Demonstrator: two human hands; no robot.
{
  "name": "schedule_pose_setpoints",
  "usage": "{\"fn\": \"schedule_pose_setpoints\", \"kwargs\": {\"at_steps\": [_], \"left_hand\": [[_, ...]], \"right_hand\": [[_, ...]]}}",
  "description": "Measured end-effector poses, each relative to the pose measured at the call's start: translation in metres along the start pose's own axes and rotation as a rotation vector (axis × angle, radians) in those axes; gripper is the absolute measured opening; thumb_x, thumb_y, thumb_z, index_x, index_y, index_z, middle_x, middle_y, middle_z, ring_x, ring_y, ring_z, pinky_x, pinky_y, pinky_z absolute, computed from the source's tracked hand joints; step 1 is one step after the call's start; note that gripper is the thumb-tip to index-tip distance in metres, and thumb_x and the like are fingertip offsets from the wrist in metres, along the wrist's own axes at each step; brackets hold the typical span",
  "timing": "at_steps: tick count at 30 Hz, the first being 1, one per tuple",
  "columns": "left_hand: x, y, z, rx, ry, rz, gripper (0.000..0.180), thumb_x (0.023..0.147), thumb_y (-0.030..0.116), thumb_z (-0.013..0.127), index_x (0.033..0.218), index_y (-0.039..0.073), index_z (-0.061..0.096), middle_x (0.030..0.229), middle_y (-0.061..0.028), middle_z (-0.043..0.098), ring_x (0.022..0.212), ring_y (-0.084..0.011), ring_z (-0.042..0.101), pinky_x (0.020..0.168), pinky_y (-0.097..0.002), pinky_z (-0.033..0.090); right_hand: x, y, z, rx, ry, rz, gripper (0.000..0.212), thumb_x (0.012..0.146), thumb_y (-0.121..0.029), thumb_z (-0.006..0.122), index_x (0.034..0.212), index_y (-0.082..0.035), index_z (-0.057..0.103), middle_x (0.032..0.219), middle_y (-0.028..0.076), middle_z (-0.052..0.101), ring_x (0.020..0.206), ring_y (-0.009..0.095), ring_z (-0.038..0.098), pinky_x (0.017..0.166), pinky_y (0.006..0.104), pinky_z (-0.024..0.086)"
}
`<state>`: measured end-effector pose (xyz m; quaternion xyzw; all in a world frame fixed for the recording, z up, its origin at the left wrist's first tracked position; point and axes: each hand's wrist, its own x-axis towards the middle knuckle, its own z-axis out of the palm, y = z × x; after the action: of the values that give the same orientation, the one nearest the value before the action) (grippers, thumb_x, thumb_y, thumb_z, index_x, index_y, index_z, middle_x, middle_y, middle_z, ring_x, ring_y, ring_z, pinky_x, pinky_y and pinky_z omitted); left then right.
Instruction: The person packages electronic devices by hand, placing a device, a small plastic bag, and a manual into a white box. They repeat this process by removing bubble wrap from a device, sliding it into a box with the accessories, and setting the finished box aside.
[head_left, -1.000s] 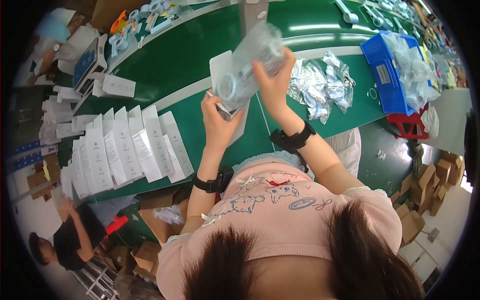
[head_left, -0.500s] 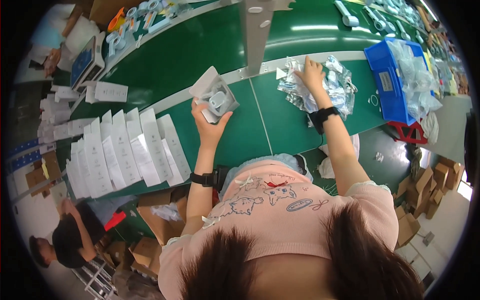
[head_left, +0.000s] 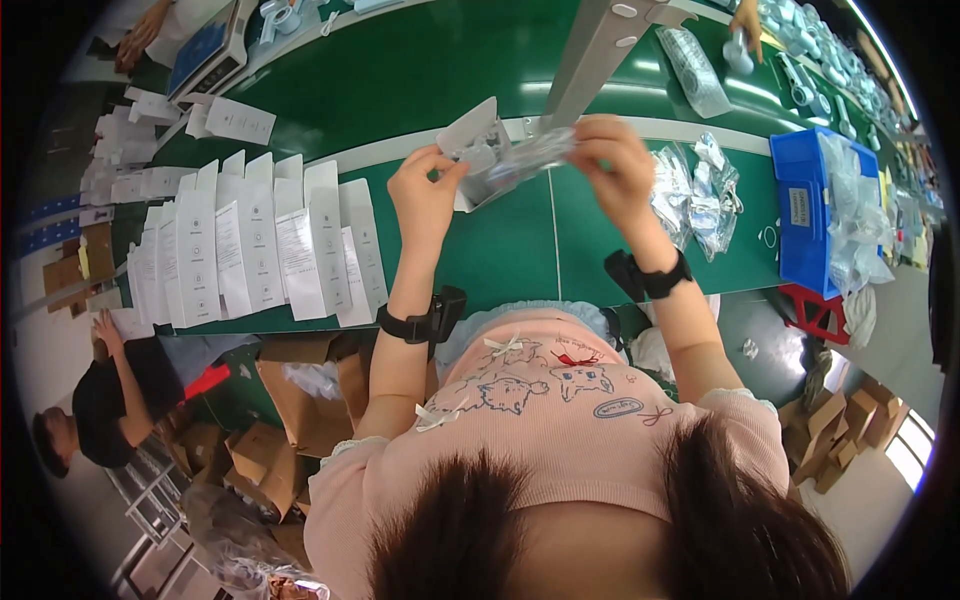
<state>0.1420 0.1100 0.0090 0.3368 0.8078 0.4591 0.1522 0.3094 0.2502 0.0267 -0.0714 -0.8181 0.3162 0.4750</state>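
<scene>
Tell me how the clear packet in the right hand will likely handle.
The clear packet is probably floppy, being thin, crinkled-looking film; likely slippery, given its glossy sheen; perhaps light, since the right hand holds just one end.

Workroom interior: a green-topped workbench spans the view, bordered by a pale rail with a grey metal post; cardboard cartons and a red plastic stool stand at right above a glossy green floor; a bright window lights the lower right
</scene>
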Motion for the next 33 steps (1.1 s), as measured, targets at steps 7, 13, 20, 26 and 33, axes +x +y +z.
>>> {"fn": "schedule_pose_setpoints", "kwargs": {"at_steps": [7,13,20,26,33], "left_hand": [[0.009,-0.020,0.001,-0.155,0.002,0.010,0.013,0.064,0.006,0.069,0.067,-0.004,0.061,0.081,-0.0132,0.062,0.073,-0.0230,0.060,0.067,-0.0288,0.044],[0.010,-0.025,-0.003,-0.200,0.050,0.054,0.013,0.067,0.005,0.067,0.069,-0.005,0.058,0.075,-0.0088,0.059,0.068,-0.0170,0.055,0.063,-0.0250,0.042],[0.008,-0.014,-0.005,-0.143,-0.003,0.101,0.013,0.068,0.005,0.067,0.069,-0.004,0.058,0.078,-0.0079,0.059,0.065,-0.0153,0.053,0.057,-0.0243,0.040],[0.009,-0.017,-0.008,-0.084,-0.011,0.076,0.014,0.069,0.007,0.067,0.071,-0.003,0.057,0.074,-0.0060,0.054,0.067,-0.0143,0.051,0.056,-0.0233,0.039],[0.007,-0.013,-0.003,-0.183,0.035,0.091,0.014,0.069,0.006,0.067,0.069,-0.003,0.057,0.070,-0.0056,0.052,0.063,-0.0138,0.050,0.054,-0.0229,0.037]], "right_hand": [[0.027,-0.008,0.041,0.033,-0.612,-0.267,0.018,0.064,0.005,0.059,0.081,-0.001,0.057,0.089,0.009,0.057,0.082,0.027,0.056,0.069,0.0343,0.048],[0.014,-0.008,0.055,0.160,-0.620,-0.122,0.018,0.066,0.002,0.059,0.083,-0.002,0.058,0.087,0.008,0.056,0.074,0.026,0.057,0.065,0.0345,0.048],[0.020,-0.030,0.060,-0.230,-0.966,0.199,0.016,0.068,-0.006,0.063,0.084,-0.004,0.059,0.079,0.008,0.053,0.068,0.026,0.056,0.061,0.0354,0.047],[0.013,-0.009,0.054,-0.144,-0.611,-0.290,0.013,0.069,-0.001,0.061,0.082,-0.003,0.059,0.078,0.009,0.053,0.070,0.027,0.055,0.064,0.0338,0.047],[0.021,-0.014,0.039,0.093,-0.245,-0.022,0.015,0.067,0.008,0.059,0.080,0.000,0.058,0.082,0.010,0.055,0.074,0.027,0.055,0.068,0.0319,0.047]]}}
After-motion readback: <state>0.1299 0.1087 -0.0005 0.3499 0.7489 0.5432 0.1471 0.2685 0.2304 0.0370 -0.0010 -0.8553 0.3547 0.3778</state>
